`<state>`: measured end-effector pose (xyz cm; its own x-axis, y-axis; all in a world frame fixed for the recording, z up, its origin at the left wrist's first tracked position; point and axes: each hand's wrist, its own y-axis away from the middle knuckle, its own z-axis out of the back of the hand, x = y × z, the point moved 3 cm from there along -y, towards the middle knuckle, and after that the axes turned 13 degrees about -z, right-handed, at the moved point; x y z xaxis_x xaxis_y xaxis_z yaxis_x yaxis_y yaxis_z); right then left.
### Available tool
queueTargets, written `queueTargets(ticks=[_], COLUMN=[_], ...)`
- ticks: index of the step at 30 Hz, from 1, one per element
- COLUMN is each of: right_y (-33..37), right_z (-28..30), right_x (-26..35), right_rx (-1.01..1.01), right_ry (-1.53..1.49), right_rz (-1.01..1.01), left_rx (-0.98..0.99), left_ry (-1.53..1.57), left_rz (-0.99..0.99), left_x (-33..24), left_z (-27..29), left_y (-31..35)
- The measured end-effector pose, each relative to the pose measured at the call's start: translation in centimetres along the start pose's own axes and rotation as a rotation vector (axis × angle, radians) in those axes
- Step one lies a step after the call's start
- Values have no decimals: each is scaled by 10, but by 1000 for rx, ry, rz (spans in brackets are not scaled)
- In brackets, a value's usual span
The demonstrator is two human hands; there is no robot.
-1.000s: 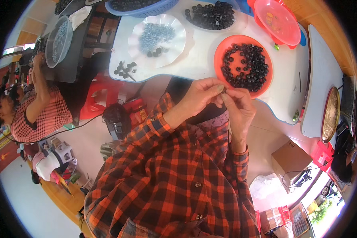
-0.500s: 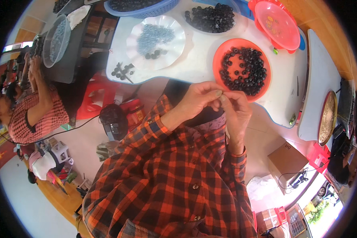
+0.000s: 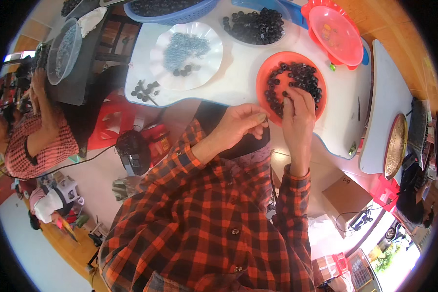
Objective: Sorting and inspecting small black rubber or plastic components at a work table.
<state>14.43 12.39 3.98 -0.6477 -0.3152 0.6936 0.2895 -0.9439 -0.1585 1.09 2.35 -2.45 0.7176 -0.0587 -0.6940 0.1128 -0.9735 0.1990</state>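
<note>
My right hand (image 3: 299,114) reaches over the orange-red plate (image 3: 261,80), which holds many small black round pieces (image 3: 304,75) with holes. Its thumb and fingers close on a black round piece (image 3: 285,93) near the plate's front left. My left hand (image 3: 243,125) is held in front of the table's edge, left of the plate. Thumb and index finger are pinched; whatever is between them is too small to make out. Left of the orange-red plate, a white fluted plate (image 3: 214,61) carries small clear bluish pieces (image 3: 182,48) and several black ones.
Behind stand a clear bowl of black pieces (image 3: 255,27), a blue basket (image 3: 180,18) and a red basin (image 3: 336,36). Loose black pieces (image 3: 143,91) lie at the white table's left edge. A person (image 3: 44,131) works at the left; a cardboard box (image 3: 346,197) sits on the floor.
My right hand has left my left hand and moved up over the orange-red plate to the black pieces. My left hand stays pinched in nearly the same place.
</note>
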Motion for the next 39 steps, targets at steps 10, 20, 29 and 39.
queueTargets(ticks=[10, 20, 29, 39], right_y=[-25, -10, -41, -69], right_z=[-28, -11, -16, -29], right_x=[-7, -6, -11, -20], right_rx=[-99, -17, -89, -4], right_ry=[497, 243, 231, 450], right_rz=[155, 124, 110, 189], left_rx=[6, 11, 4, -6], left_ry=[-33, -20, -44, -55], left_rz=[-4, -3, -5, -3], left_x=[1, 1, 0, -1], left_z=[1, 3, 2, 5], left_y=[1, 1, 2, 2])
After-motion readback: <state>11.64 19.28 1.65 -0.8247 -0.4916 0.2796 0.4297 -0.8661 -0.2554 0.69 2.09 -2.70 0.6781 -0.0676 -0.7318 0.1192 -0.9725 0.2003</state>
